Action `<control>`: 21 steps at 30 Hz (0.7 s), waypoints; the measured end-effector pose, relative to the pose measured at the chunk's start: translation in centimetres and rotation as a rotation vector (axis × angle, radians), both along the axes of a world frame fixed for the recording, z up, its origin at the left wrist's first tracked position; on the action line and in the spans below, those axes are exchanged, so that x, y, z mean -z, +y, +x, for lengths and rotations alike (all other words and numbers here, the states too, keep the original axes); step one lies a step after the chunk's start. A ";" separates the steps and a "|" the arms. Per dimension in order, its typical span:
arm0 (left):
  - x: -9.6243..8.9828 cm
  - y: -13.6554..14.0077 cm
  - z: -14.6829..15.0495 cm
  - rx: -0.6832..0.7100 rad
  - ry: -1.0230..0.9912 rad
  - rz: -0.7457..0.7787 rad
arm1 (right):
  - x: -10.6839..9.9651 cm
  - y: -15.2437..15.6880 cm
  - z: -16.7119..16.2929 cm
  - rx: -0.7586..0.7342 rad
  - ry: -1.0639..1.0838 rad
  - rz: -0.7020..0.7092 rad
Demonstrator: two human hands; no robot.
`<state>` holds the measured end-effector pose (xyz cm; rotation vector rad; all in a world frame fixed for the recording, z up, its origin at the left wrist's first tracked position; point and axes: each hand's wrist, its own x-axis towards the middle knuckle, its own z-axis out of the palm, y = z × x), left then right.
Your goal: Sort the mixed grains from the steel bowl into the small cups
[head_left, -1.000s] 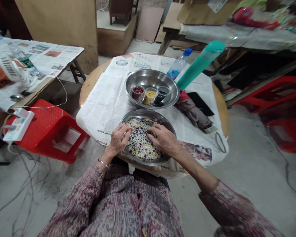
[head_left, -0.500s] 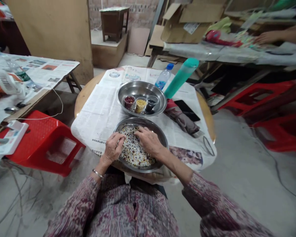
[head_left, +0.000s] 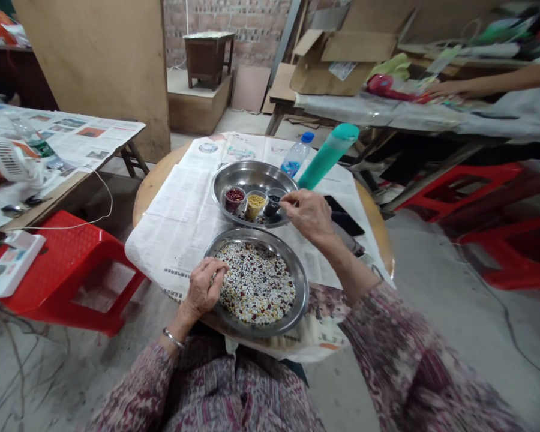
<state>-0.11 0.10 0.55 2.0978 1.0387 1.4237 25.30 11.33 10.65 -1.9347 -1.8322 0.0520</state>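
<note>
Right hand (head_left: 308,216) now off mixed beans (head_left: 256,282), over black-bean cup (head_left: 273,203).

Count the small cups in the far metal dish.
3, in a row in the far dish: red-bean cup left, yellow cup middle, dark cup right, by the right hand. None looks hidden.
</note>
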 end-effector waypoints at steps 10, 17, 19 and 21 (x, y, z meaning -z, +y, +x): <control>-0.2 0.0 0.0 0.009 0.025 -0.026 | 0.6 7.3 0.7 0.100 -0.247 -0.239; -0.1 -0.1 0.0 -0.005 0.036 -0.039 | 1.4 8.0 0.6 0.085 -0.275 -0.292; 0.0 -0.2 0.0 -0.003 0.032 -0.044 | 1.6 8.2 0.6 0.088 -0.259 -0.287; 0.1 -0.2 0.0 -0.003 0.031 -0.041 | 1.7 8.2 0.6 0.088 -0.242 -0.275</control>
